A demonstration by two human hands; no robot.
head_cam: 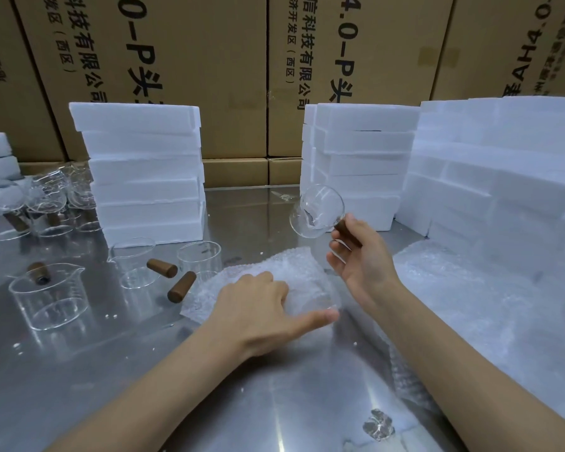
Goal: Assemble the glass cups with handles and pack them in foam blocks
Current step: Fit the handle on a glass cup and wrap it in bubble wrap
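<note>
My right hand (361, 256) grips the brown wooden handle of an assembled glass cup (318, 212) and holds it tilted above the table, mouth facing me. My left hand (265, 308) presses on a sheet of bubble wrap (274, 272) on the metal table, fingers bent and thumb stretched out to the right. Two loose wooden handles (162, 267) (181, 286) lie to the left of the sheet. Around them stand bare glass cups (48, 296) (132, 262) (199, 256). One more wooden handle (37, 272) lies behind the near left cup.
Stacks of white foam blocks rise at the middle left (144, 171), the back right (356, 164) and the far right (503, 174). Several assembled cups (43, 203) crowd the far left. More bubble wrap (470, 305) covers the right of the table. Cardboard boxes (193, 60) wall the back.
</note>
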